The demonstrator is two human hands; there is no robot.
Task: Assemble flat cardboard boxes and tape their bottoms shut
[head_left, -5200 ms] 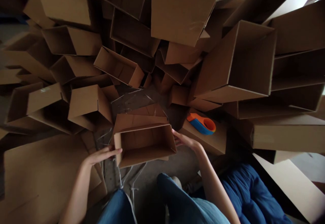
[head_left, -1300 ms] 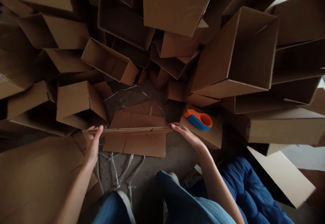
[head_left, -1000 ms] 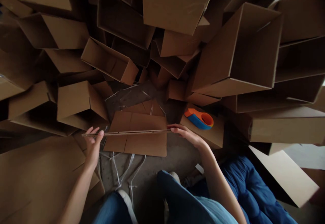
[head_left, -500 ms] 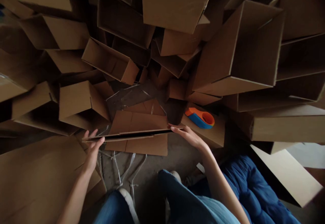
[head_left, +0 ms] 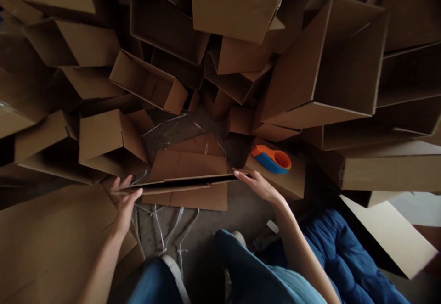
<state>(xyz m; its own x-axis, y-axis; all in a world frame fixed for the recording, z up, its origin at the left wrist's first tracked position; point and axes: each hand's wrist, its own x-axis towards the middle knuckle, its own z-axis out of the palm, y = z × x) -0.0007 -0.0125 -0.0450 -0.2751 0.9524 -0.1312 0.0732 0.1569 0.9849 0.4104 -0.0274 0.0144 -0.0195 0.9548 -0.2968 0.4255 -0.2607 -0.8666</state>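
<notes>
A folded cardboard box (head_left: pixel 182 185) is held edge-up between my two hands, its layers slightly parted along a dark gap. My left hand (head_left: pixel 124 200) grips its left end, the thumb on the near side and the fingers on the far side. At the right end, my right hand (head_left: pixel 257 184) holds the corner, thumb and fingertips against the board. Beneath it, more flat cardboard (head_left: pixel 196 162) lies on the floor. Just beyond my right hand, an orange and blue tape dispenser (head_left: pixel 272 158) rests on a cardboard box (head_left: pixel 292 180).
Open cardboard boxes (head_left: pixel 144 81) are piled across the far side, with a tall one (head_left: pixel 327 65) at the right. A large box (head_left: pixel 51 244) stands at the left. Clear plastic straps (head_left: pixel 165 230) trail on the floor by my feet. Dark blue padded fabric (head_left: pixel 341 253) lies at the right.
The gap between the folded box's layers looks slightly wider. My right hand has shifted a little to the right; my left hand has hardly moved.
</notes>
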